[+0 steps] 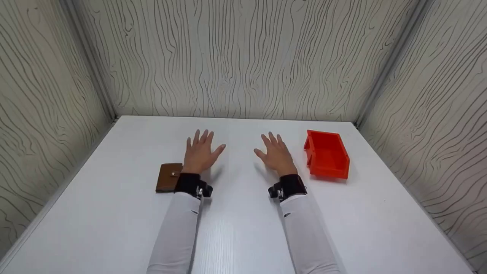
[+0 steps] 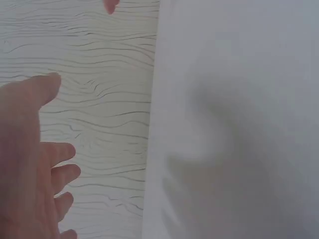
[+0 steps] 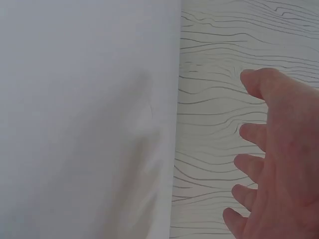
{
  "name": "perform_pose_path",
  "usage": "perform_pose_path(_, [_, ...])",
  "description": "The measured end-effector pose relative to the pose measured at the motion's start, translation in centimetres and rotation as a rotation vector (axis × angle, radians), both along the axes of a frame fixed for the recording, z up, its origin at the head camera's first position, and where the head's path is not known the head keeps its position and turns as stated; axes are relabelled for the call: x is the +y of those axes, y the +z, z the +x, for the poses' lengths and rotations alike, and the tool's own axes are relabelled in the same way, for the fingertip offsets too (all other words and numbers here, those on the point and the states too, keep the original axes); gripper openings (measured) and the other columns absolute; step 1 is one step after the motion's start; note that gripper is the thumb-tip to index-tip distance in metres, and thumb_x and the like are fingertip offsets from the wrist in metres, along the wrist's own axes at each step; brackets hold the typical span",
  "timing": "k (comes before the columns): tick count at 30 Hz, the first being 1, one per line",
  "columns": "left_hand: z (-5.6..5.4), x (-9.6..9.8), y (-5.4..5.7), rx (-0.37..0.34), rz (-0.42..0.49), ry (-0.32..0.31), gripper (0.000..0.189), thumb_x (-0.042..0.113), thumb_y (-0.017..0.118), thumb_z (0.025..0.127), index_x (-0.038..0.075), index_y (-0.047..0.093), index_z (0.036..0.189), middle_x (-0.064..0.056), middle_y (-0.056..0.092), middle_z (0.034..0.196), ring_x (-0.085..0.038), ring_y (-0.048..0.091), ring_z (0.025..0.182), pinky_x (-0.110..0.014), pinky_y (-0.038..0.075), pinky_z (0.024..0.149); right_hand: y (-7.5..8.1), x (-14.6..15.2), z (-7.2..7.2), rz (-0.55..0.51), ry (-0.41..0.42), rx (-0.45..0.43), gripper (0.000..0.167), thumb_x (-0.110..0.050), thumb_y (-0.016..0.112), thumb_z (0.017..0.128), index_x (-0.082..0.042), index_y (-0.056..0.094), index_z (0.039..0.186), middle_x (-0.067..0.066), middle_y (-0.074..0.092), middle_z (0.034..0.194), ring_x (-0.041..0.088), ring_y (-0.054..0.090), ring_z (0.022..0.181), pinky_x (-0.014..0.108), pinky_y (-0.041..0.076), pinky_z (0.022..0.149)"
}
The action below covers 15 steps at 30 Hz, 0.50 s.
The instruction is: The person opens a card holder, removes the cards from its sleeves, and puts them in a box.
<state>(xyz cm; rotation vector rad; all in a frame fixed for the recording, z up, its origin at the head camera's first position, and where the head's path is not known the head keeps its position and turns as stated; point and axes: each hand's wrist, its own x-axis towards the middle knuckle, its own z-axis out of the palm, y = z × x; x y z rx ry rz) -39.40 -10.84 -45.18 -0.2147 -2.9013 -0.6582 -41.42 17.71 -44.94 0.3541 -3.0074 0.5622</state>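
Observation:
Palm down and fingers spread, my left hand [image 1: 199,154] is held over the white table, with its shadow beside it. In the left wrist view its thumb and fingers hold nothing. A brown wallet [image 1: 167,178] with a snap strap lies beside the left wrist, its right part covered by the wrist band. My right hand [image 1: 278,155] is also spread over the table, empty, as the right wrist view shows too. To its right stands a red plastic bin [image 1: 328,156], its open top facing up; the hand is apart from it.
The white table [image 1: 243,228] ends at a wood-grain patterned back wall [image 1: 239,61]. Similar panels rise on the left [image 1: 34,114] and right [image 1: 449,114]. Each wrist wears a black band with a small camera, below which white sleeves cover the forearms.

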Motion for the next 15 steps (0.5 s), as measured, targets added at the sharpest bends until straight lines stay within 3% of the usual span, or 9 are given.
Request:
perform_pose_path(4, [0.7, -3.4, 0.9, -0.089, 0.048, 0.039, 0.08, 0.059, 0.039, 0.113, 0.006, 0.028, 0.172, -0.019, 0.022, 0.182, -0.044, 0.007, 0.171, -0.065, 0.007, 0.139, 0.0, -2.2, 0.4, 0.006, 0.046, 0.018, 0.074, -0.05, 0.053, 0.111, -0.014, 0.031, 0.172, 0.018, 0.022, 0.182, 0.044, 0.012, 0.171, 0.057, 0.016, 0.14])
perform_pose_path(8, [2.0, -7.2, 1.7, -0.223, 0.1, 0.056, 0.076, 0.05, 0.039, 0.115, 0.0, 0.025, 0.171, -0.025, 0.018, 0.181, -0.048, 0.008, 0.17, -0.063, 0.01, 0.139, 0.1, -4.9, 0.8, 0.036, 0.104, 0.039, 0.072, -0.05, 0.053, 0.112, -0.014, 0.033, 0.171, 0.017, 0.025, 0.182, 0.043, 0.016, 0.171, 0.054, 0.019, 0.14])
perform_pose_path(12, [3.7, -10.4, 2.6, -0.343, 0.167, 0.105, 0.072, 0.035, 0.052, 0.112, -0.006, 0.03, 0.167, -0.032, 0.027, 0.175, -0.051, 0.023, 0.165, -0.062, 0.024, 0.136, 0.7, -7.8, 1.3, 0.055, 0.176, 0.04, 0.07, -0.049, 0.053, 0.112, -0.014, 0.035, 0.171, 0.017, 0.028, 0.181, 0.041, 0.021, 0.17, 0.05, 0.02, 0.14])
perform_pose_path(15, [5.0, -12.4, 3.3, -0.399, 0.201, 0.174, 0.071, 0.026, 0.062, 0.105, -0.012, 0.039, 0.16, -0.038, 0.042, 0.165, -0.054, 0.041, 0.155, -0.063, 0.039, 0.128, 1.2, -10.1, 1.6, 0.084, 0.223, 0.034, 0.069, -0.049, 0.053, 0.113, -0.015, 0.037, 0.17, 0.014, 0.03, 0.18, 0.037, 0.024, 0.17, 0.046, 0.021, 0.14])
